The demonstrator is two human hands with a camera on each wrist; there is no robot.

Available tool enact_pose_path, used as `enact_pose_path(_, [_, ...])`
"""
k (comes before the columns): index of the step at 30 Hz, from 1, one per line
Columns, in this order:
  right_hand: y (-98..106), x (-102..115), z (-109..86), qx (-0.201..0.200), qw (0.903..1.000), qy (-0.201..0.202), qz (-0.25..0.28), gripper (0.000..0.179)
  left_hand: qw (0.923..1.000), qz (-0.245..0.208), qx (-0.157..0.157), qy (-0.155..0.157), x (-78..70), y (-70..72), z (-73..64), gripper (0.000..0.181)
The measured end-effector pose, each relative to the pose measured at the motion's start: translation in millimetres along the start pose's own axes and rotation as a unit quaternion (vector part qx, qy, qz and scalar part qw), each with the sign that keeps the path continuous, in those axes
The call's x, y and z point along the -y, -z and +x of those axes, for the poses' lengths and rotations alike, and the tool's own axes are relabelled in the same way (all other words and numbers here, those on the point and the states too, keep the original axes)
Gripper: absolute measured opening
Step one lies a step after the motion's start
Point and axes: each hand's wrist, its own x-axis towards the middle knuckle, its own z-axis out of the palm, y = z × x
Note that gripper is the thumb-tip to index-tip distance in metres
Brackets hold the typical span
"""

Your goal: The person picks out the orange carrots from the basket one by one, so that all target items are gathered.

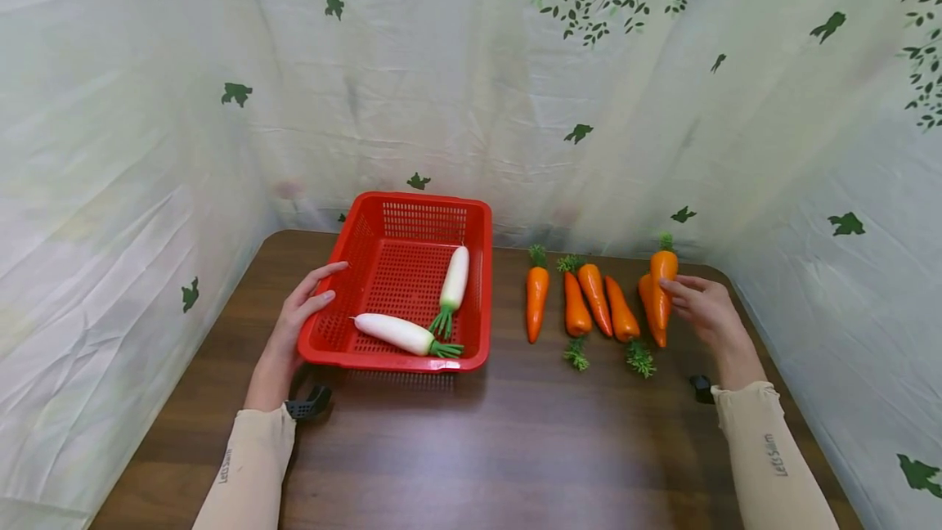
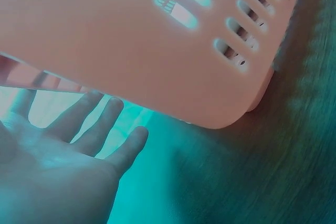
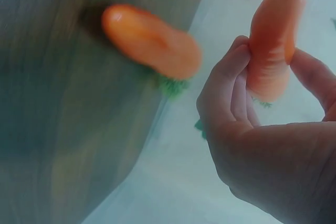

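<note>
A red plastic basket [image 1: 482,285] with perforated walls stands left of centre and contains two white radishes, one [image 1: 456,276] near its right wall and one [image 1: 393,332] along its front. My left hand [image 1: 294,321] holds the basket's left rim, thumb and a finger over the edge; in the left wrist view several fingers [image 2: 126,153] stretch outside the wall. Between thumb and fingertips my right hand [image 1: 706,309] pinches an orange carrot [image 1: 662,280], green top upward. Behind it another carrot [image 1: 645,293] is partly hidden.
Several other carrots [image 1: 536,301] lie in a loose row on the brown wooden table [image 1: 500,440], between the basket and my right hand. White curtains [image 1: 456,105] with leaf prints hang behind and along both sides. A black wristband [image 1: 309,404] circles my left wrist.
</note>
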Motion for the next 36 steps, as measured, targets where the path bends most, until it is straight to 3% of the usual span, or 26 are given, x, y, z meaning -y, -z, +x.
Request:
enact_pose_path(9, [20.6,-16.3,4.3,-0.034,0.9992,-0.008,-0.018,0.09,1.0,0.004,-0.002,-0.002,-1.5,0.4,-0.6,0.053])
enact_pose_path(21, [32.7,-37.8,9.2,-0.065,0.9964,-0.045,-0.032,0.087,0.9999,0.007,-0.007,0.006,-5.0,0.4,-0.8,0.053])
enact_pose_path(29, [34.6,-57.1,12.4,-0.059,0.9954,-0.066,0.036,0.072,1.0,0.002,-0.004,0.003,-2.6,0.8,-0.4,0.053])
enact_pose_path(36, [28.5,-60.4,9.8,-0.076,0.9942,-0.049,-0.058,0.071,1.0,-0.008,0.004,-0.001,-0.8,-0.3,-0.1,0.053])
